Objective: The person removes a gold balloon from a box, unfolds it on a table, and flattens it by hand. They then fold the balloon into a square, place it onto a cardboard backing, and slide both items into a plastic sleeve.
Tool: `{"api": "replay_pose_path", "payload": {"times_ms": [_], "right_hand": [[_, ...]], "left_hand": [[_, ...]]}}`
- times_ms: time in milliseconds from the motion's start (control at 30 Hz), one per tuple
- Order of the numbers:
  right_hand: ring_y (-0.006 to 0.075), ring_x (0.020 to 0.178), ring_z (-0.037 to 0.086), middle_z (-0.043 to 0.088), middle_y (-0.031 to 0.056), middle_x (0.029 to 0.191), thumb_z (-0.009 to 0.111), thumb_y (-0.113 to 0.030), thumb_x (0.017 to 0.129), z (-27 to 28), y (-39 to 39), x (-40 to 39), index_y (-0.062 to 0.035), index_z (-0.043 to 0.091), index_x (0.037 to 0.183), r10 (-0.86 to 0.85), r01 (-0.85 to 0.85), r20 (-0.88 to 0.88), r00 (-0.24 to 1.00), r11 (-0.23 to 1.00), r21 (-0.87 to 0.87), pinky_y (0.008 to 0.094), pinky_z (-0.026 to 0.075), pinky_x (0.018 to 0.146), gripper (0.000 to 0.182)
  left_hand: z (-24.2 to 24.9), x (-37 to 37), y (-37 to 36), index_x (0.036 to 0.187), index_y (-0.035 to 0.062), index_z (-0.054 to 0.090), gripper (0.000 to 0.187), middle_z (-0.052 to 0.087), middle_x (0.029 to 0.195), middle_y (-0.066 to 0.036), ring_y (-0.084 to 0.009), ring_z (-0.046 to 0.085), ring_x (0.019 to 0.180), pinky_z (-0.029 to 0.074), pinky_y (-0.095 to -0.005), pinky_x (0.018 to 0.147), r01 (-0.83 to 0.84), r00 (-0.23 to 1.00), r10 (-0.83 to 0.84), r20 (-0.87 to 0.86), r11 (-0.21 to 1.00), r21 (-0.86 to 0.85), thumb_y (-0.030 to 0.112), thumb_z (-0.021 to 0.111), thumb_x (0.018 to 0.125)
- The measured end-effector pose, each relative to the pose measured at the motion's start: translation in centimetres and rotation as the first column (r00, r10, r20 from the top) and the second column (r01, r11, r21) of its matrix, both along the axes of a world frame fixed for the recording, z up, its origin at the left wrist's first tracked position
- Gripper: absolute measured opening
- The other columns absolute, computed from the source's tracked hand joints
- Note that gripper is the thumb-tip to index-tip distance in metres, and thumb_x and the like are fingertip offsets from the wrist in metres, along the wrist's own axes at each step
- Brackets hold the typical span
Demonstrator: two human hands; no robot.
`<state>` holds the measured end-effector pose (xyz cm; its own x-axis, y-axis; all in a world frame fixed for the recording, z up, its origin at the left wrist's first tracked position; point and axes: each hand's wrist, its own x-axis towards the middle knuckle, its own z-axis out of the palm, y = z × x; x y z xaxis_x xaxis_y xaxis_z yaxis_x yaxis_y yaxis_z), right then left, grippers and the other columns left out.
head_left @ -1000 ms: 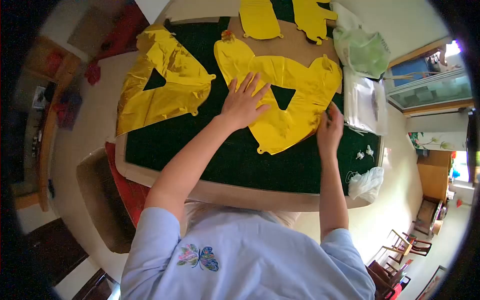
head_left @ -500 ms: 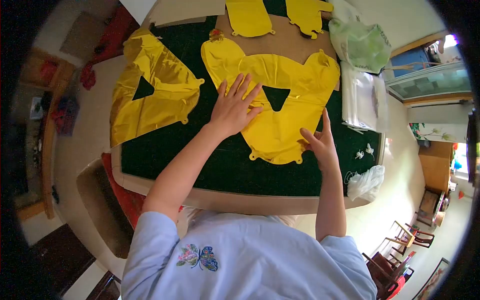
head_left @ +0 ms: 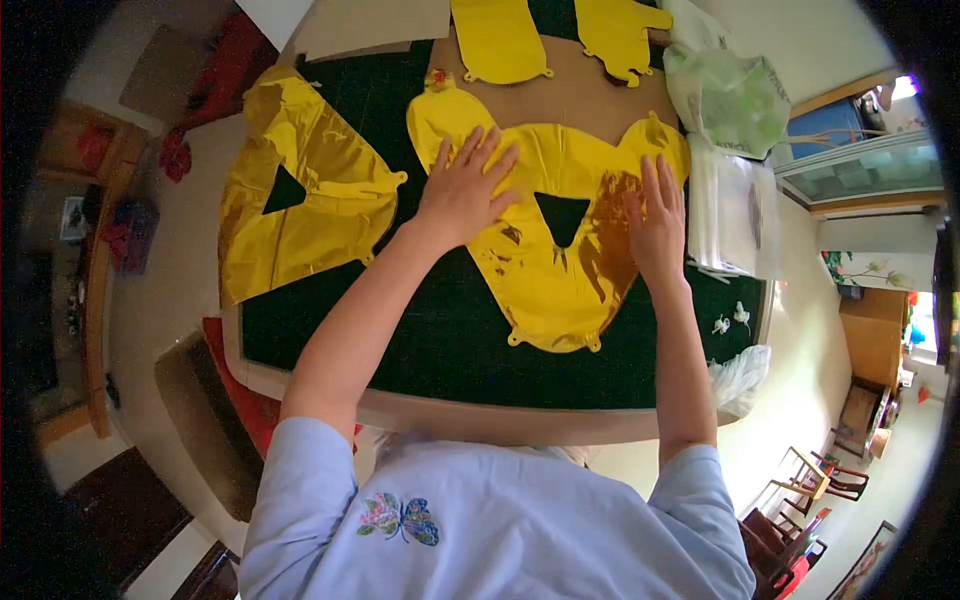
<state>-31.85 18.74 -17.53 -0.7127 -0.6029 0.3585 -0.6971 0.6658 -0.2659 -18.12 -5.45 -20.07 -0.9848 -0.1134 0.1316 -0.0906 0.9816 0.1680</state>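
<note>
A flat gold foil balloon point(head_left: 555, 315), shaped like a letter A with a triangular hole, lies on the dark green table cover between my hands. My left hand point(head_left: 465, 195) rests with spread fingers on its left side. On its right edge lies my right hand point(head_left: 658, 225), fingers stretched out and palm down. Small tabs with holes stick out at the balloon's near end. To the left lies a second gold foil balloon point(head_left: 335, 225) of similar shape, creased and shiny.
Two more gold foil pieces, one rounded point(head_left: 500, 45) and one notched point(head_left: 612, 40), lie at the far side. Along the right are a green-white plastic bag point(head_left: 728, 100), clear plastic sleeves point(head_left: 735, 215), small white string bundles point(head_left: 740, 314) and a white bag point(head_left: 740, 380).
My right hand has moved from the lower right edge up and flattened onto the balloon's right side. The balloon's right part now shows darker reflections. My left hand stays nearly in place.
</note>
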Motion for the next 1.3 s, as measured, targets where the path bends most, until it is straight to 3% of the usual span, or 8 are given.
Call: {"api": "replay_pose_path", "payload": {"times_ms": [167,300,500,600,833,933,1100,1300], "right_hand": [[0.0318,0.132,0.039,0.047,0.0145,0.138,0.051,-0.024,0.094,0.8,-0.9,-2.9,-0.0111,0.049,0.135,0.062,-0.096,0.158,0.986,0.972,0.215,0.0518,0.025,0.111,0.042],[0.0350,0.117,0.050,0.058,0.0139,0.123,0.057,-0.016,0.086,0.8,-3.4,-9.9,-0.0109,0.056,0.125,0.186,-0.186,0.030,0.982,0.983,-0.013,0.0449,0.039,0.100,0.039],[0.0353,0.091,0.062,0.066,0.0155,0.096,0.061,-0.010,0.083,-0.8,-9.8,-19.2,-0.0064,0.067,0.095,0.308,-0.306,-0.111,0.945,0.951,0.034,0.0431,0.049,0.078,0.014],[0.0340,0.081,0.064,0.068,0.0156,0.086,0.062,-0.010,0.082,-0.3,-11.0,-20.2,-0.0034,0.066,0.088,0.195,-0.187,0.069,0.978,0.976,-0.113,0.0411,0.050,0.072,0.010],[0.0275,0.081,0.067,0.069,0.0145,0.086,0.065,-0.016,0.084,1.0,-11.2,-22.5,-0.0024,0.067,0.091,0.182,-0.146,0.274,0.944,0.978,-0.146,0.0358,0.051,0.071,0.015],[0.0274,0.081,0.067,0.069,0.0151,0.085,0.066,-0.018,0.084,1.6,-11.2,-22.7,-0.0023,0.067,0.093,0.239,-0.163,0.309,0.921,0.954,-0.253,0.0356,0.051,0.071,0.018],[0.0268,0.079,0.066,0.069,0.0151,0.084,0.069,-0.024,0.082,1.2,-11.8,-23.9,-0.0027,0.066,0.098,0.208,-0.169,0.168,0.964,0.961,-0.220,0.0359,0.050,0.071,0.027],[0.0243,0.071,0.066,0.069,0.0128,0.082,0.075,-0.029,0.076,0.0,-11.9,-27.4,-0.0026,0.066,0.100,0.129,-0.050,0.302,0.945,0.966,-0.255,0.0374,0.051,0.066,0.037]], "left_hand": [[0.7,-0.2,-1.1,0.145,0.0163,0.032,0.061,0.023,0.154,-0.011,-0.0298,0.020,0.142,0.019,-0.0527,0.113,0.075,0.997,-0.075,-0.012,0.997,0.020,0.041,0.051,0.093],[2.1,-4.0,-1.3,0.143,0.0143,0.036,0.056,0.029,0.151,-0.011,-0.0276,0.023,0.141,0.021,-0.0507,0.113,0.096,0.988,-0.087,-0.125,0.993,0.065,0.037,0.051,0.093],[0.6,-14.9,-1.1,0.131,0.0051,0.048,0.044,0.046,0.138,-0.012,-0.0281,0.036,0.133,0.032,-0.0459,0.108,0.197,0.928,-0.173,-0.330,0.979,0.042,0.025,0.051,0.092],[1.2,-19.6,-1.4,0.122,0.0014,0.055,0.038,0.056,0.124,-0.013,-0.0305,0.048,0.120,0.040,-0.0429,0.100,0.197,0.935,-0.118,-0.335,0.957,0.212,0.018,0.054,0.088],[0.1,-27.9,-2.0,0.090,0.0051,0.068,0.015,0.064,0.094,-0.015,-0.0333,0.060,0.089,0.049,-0.0431,0.079,0.137,0.887,-0.068,-0.456,0.983,0.120,0.013,0.063,0.079],[0.6,-28.7,-2.1,0.079,0.0067,0.067,0.010,0.063,0.086,-0.015,-0.0340,0.060,0.086,0.049,-0.0438,0.075,0.160,0.830,0.080,-0.552,0.914,0.373,0.015,0.068,0.074],[0.5,-29.9,-1.8,0.084,0.0062,0.063,0.019,0.061,0.085,-0.014,-0.0334,0.060,0.083,0.049,-0.0433,0.073,0.144,0.737,0.223,-0.639,0.871,0.470,0.014,0.073,0.071],[0.2,-28.5,-1.8,0.087,0.0061,0.061,0.021,0.059,0.085,-0.013,-0.0331,0.060,0.085,0.049,-0.0428,0.075,0.134,0.699,0.254,-0.668,0.871,0.472,0.014,0.073,0.071]]}}
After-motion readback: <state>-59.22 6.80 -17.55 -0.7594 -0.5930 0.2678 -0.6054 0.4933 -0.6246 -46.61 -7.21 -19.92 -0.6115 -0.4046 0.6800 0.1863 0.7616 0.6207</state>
